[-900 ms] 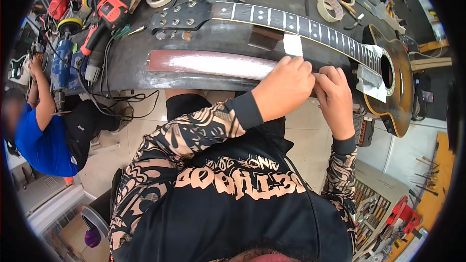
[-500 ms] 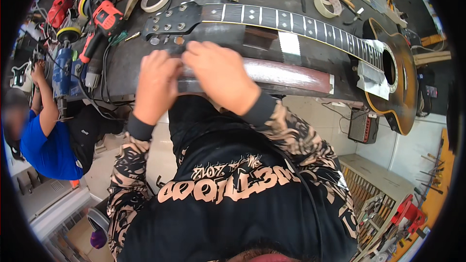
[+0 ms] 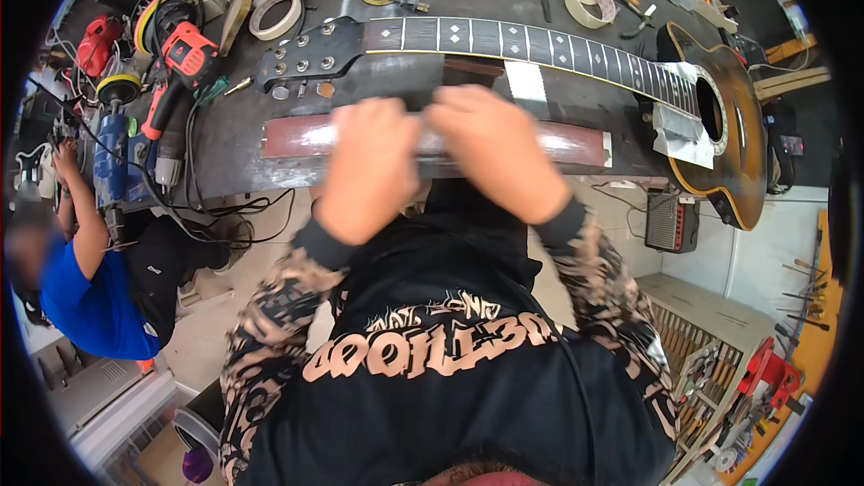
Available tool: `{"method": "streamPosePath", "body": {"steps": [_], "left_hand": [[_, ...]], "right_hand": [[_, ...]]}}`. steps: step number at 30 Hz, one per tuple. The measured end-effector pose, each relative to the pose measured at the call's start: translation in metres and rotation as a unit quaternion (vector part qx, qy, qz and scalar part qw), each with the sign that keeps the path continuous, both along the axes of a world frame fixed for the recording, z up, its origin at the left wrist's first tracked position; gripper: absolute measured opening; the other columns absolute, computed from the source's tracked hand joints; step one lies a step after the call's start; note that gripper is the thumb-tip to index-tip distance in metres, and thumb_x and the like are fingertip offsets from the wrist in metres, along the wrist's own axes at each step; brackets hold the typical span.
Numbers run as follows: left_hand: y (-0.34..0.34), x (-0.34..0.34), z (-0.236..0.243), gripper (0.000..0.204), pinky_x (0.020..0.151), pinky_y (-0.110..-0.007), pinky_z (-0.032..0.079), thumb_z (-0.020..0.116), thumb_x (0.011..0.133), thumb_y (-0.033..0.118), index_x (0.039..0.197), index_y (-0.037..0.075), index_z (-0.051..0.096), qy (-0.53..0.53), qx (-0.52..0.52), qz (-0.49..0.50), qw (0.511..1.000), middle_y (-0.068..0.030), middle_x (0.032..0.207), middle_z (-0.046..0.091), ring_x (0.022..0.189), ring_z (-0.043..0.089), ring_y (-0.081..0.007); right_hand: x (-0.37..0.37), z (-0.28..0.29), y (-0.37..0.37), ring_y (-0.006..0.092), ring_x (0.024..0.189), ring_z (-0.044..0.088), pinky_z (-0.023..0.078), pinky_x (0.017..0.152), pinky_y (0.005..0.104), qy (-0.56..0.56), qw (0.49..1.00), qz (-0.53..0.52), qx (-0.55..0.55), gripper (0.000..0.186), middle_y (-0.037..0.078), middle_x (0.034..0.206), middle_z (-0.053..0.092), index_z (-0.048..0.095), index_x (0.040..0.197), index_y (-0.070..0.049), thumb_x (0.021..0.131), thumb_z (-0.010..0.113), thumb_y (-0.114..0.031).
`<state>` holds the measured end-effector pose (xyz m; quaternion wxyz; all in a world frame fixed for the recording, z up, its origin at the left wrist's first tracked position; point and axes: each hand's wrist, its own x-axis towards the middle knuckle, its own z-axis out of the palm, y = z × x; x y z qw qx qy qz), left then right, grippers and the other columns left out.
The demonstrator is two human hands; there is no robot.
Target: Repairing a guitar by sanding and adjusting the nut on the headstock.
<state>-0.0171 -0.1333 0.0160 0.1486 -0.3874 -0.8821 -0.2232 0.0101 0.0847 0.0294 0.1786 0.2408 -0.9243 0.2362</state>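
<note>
My left hand (image 3: 373,166) and right hand (image 3: 499,153) sit side by side, both blurred, fingers curled down over the middle of a long reddish-brown sanding bar (image 3: 297,137) that lies along the near edge of the bench (image 3: 225,139). Each hand looks closed onto the bar, palms on top, though the blur keeps me from seeing the fingertips. I judge two hands are used so the pressure stays even along the strip. The bar runs parallel to the guitar (image 3: 711,126), which lies flat behind it, headstock (image 3: 310,54) toward the left end of the bench and body hanging past the right end. The fretboard (image 3: 522,43) faces up just beyond my knuckles, not touched. White tape (image 3: 526,85) crosses the neck area, likely as masking. Along the far edge are rolls of tape (image 3: 274,14); at the left corner, a red drill (image 3: 180,54) and cables. A person in a blue shirt (image 3: 85,306) sits below the left end.
</note>
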Motion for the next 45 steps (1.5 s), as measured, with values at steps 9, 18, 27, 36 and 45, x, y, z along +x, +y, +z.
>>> {"method": "streamPosePath", "body": {"steps": [9,18,27,36,45], "left_hand": [[-0.031,-0.007,0.002,0.015,0.09,-0.052,0.044,0.075,0.091,0.0,0.103,0.005,0.069,-0.014,0.014,0.01,1.0,-0.0152,0.097,0.059,0.102,0.062,-0.0399],[0.102,0.008,-0.007,0.015,0.093,-0.049,0.047,0.073,0.083,0.001,0.096,0.007,0.069,-0.023,0.076,-0.127,0.989,-0.0114,0.1,0.063,0.106,0.064,-0.0359],[-0.104,-0.019,0.012,0.015,0.092,-0.051,0.043,0.076,0.093,-0.001,0.106,0.006,0.074,-0.057,-0.017,0.077,0.995,-0.0121,0.096,0.061,0.103,0.065,-0.0374],[0.132,0.018,-0.013,0.014,0.095,-0.051,0.045,0.072,0.081,0.003,0.094,0.008,0.068,0.004,0.071,-0.122,0.99,-0.0104,0.098,0.061,0.103,0.064,-0.0339],[-0.081,-0.01,0.006,0.013,0.094,-0.052,0.043,0.078,0.091,0.004,0.102,0.007,0.071,-0.019,0.004,0.056,0.998,-0.0113,0.097,0.06,0.102,0.064,-0.0367]], "right_hand": [[-0.015,-0.028,-0.025,0.031,0.105,0.074,0.064,0.085,0.043,0.103,0.99,0.041,-0.092,0.017,0.006,0.105,0.071,0.073,0.107,-0.009,0.091,0.072,-0.014],[0.052,0.022,0.092,0.0358,0.098,0.073,0.06,0.081,0.0489,-0.067,0.989,-0.113,0.061,0.01,0.009,0.099,0.068,0.071,0.103,-0.01,0.095,0.078,-0.008],[-0.037,-0.019,-0.105,0.0342,0.098,0.082,0.065,0.083,0.046,-0.037,0.998,0.044,-0.039,0.011,0.011,0.104,0.081,0.075,0.105,-0.011,0.096,0.075,-0.017],[0.063,0.02,0.115,0.0345,0.091,0.077,0.061,0.075,0.0457,-0.084,0.984,-0.152,0.04,0.022,0.009,0.098,0.074,0.081,0.113,-0.012,0.092,0.082,-0.006],[-0.034,-0.024,-0.067,0.0344,0.087,0.083,0.065,0.074,0.0482,0.033,0.995,0.068,-0.063,0.009,0.01,0.093,0.082,0.074,0.106,-0.013,0.099,0.072,-0.018]]}}
